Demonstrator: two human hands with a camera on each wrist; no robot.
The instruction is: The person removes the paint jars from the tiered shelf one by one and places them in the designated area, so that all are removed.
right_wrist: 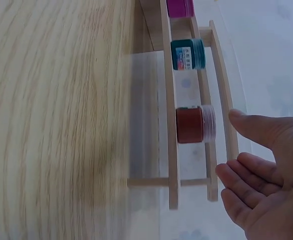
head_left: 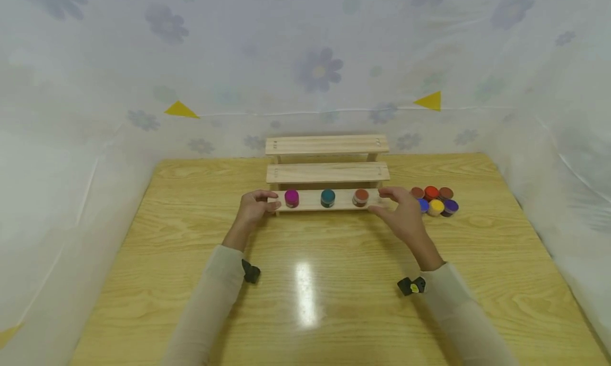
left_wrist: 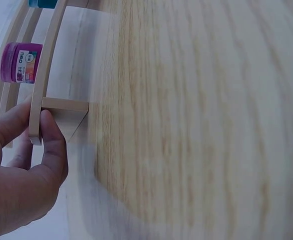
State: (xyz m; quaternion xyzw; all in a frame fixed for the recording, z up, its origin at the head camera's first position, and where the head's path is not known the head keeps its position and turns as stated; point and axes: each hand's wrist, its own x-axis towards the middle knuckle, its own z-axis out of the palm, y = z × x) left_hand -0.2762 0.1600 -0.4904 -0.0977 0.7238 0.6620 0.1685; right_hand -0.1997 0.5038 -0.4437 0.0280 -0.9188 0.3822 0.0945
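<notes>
A three-step wooden display rack [head_left: 329,172] stands at the back of the table. Its lowest step bears a magenta paint jar [head_left: 291,198] at the left, a teal paint jar [head_left: 328,198] in the middle and a reddish-brown paint jar [head_left: 360,197] toward the right. My left hand [head_left: 254,207] pinches the left end of this step, thumb and fingers on opposite faces of the board [left_wrist: 49,65]. Around the step's right end, my right hand [head_left: 401,215] is spread with thumb and fingers apart. In the right wrist view its palm [right_wrist: 281,200] holds nothing, beside the brown jar.
Several more paint jars, among them a yellow one [head_left: 435,207] and a red one [head_left: 431,192], stand in a cluster right of the rack. A flower-patterned white sheet [head_left: 320,69] hangs behind the wood-grain table [head_left: 334,281] and along its sides.
</notes>
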